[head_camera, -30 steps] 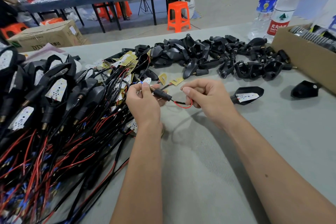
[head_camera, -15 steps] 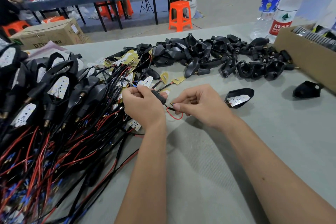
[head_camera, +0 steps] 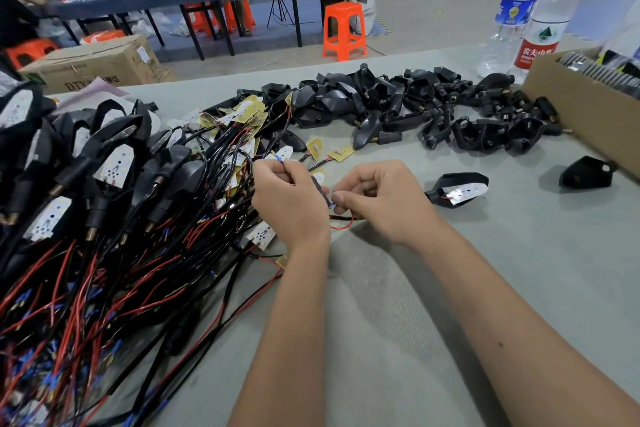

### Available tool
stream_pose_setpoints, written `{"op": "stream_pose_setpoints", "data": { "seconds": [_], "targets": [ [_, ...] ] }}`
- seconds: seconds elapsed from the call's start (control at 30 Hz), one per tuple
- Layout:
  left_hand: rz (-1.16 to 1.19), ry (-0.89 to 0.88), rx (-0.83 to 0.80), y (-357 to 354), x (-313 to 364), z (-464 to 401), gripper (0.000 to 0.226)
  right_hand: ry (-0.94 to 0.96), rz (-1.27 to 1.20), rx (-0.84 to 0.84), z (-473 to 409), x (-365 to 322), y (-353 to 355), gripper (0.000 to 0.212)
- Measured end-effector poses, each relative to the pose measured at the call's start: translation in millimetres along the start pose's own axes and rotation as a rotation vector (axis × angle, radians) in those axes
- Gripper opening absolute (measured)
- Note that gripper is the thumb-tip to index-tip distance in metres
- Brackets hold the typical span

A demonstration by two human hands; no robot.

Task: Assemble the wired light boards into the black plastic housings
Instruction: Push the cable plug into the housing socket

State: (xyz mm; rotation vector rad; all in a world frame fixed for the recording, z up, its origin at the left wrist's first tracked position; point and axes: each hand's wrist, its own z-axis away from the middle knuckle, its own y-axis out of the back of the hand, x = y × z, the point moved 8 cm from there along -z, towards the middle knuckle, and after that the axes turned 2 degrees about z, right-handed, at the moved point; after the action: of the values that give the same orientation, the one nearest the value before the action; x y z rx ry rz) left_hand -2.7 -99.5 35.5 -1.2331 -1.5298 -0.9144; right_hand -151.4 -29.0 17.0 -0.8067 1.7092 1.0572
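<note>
The small black plastic stem piece point(head_camera: 320, 191) I'm working on sits between my two hands, just above the grey table top point(head_camera: 398, 322) near its middle, with thin red and black wires point(head_camera: 341, 224) looping out below it. It looks very light and hard, so the piece itself should take a firm pinch, but I judge the wires soft and springy and their soldered ends easy to damage; better to hold the plastic body and guide the leads close to their tips than to tug on the loop. My left hand point(head_camera: 289, 199) is curled nearly closed, thumb and forefinger pinching a blue-tipped lead point(head_camera: 280, 159) at the top while the lower fingers seem to steady the black piece; exactly how they wrap it I cannot tell. My right hand point(head_camera: 377, 199) is also nearly closed, fingertips point(head_camera: 341, 199) pinched at the piece's lower end where the wires come out. Both forearms lie low over the table, wrists bent inward toward each other. Just right of my right hand lies a black shell housing with a white light board in it point(head_camera: 460, 189). Toward the far edge sprawls a pile of empty black housings point(head_camera: 398, 104); along the left edge lies a heap of finished wired units point(head_camera: 86, 201), and loose yellow and white boards point(head_camera: 249, 113) lie between them.
</note>
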Motion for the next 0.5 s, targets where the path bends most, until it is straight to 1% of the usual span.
{"op": "stream_pose_setpoints", "data": {
  "seconds": [0.07,0.17,0.23,0.33,0.4,0.5],
  "targets": [
    [-0.013,0.042,0.012,0.2,-5.5,-0.6,0.017,-0.008,-0.014,0.023,0.3,1.6,1.8,0.016],
    [-0.136,0.086,0.075,8.6,-10.1,-6.0,0.015,-0.021,-0.08,0.071,1.9,1.7,6.0,0.014],
    [-0.139,0.107,0.078,9.4,-13.8,-8.1,0.014,-0.015,-0.111,0.089,2.8,-0.9,10.0,0.013],
    [-0.119,0.155,0.047,8.4,-19.7,-9.4,0.013,-0.014,-0.137,0.068,4.6,-4.6,12.1,0.009],
    [-0.125,0.159,0.041,9.1,-20.2,-9.5,0.013,-0.011,-0.115,0.062,5.8,-6.6,11.8,0.009],
    [-0.088,0.15,0.057,10.5,-17.8,-7.2,0.012,0.05,0.0,0.115,6.5,-12.6,13.3,0.012]
  ]
}}
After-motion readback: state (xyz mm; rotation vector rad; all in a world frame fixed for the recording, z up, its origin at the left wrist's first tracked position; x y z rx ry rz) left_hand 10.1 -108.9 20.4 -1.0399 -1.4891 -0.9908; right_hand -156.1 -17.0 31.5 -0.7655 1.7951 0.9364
